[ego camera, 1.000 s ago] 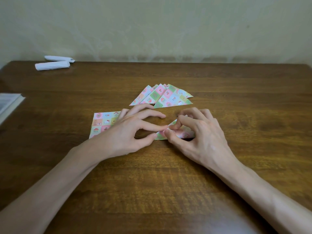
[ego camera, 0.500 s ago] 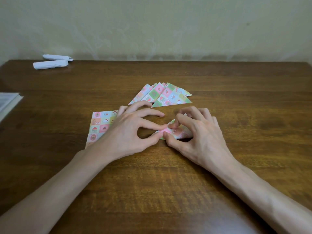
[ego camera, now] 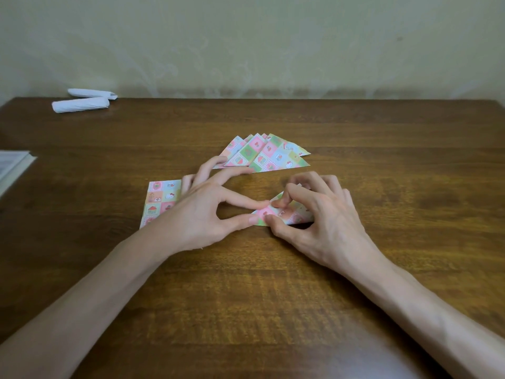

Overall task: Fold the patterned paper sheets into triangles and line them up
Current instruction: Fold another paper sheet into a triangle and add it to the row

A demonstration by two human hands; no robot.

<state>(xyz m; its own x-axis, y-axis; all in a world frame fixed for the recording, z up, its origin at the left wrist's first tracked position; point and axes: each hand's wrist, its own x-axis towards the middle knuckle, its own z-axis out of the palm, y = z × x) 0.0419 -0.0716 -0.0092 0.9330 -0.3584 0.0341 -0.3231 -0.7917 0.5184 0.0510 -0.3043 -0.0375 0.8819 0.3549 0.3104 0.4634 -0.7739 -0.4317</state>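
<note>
A small patterned paper triangle (ego camera: 289, 214) lies on the brown wooden table (ego camera: 246, 296) in the middle. My left hand (ego camera: 207, 212) pinches its left corner between thumb and forefinger. My right hand (ego camera: 319, 220) covers most of it, with thumb and curled fingertips pinching the folded paper. Behind them, several folded patterned triangles (ego camera: 269, 155) lie overlapped in a row. A flat stack of unfolded patterned sheets (ego camera: 159, 201) sits to the left, partly hidden under my left hand.
Two rolled white paper pieces (ego camera: 82, 101) lie at the table's far left corner by the wall. The edge of a book or paper pad (ego camera: 13, 166) shows at the left border of the table.
Both hands stay on the small triangle and shift only slightly. The triangle's left corner now sits between my left thumb and forefinger. The row and the stack have not moved.
</note>
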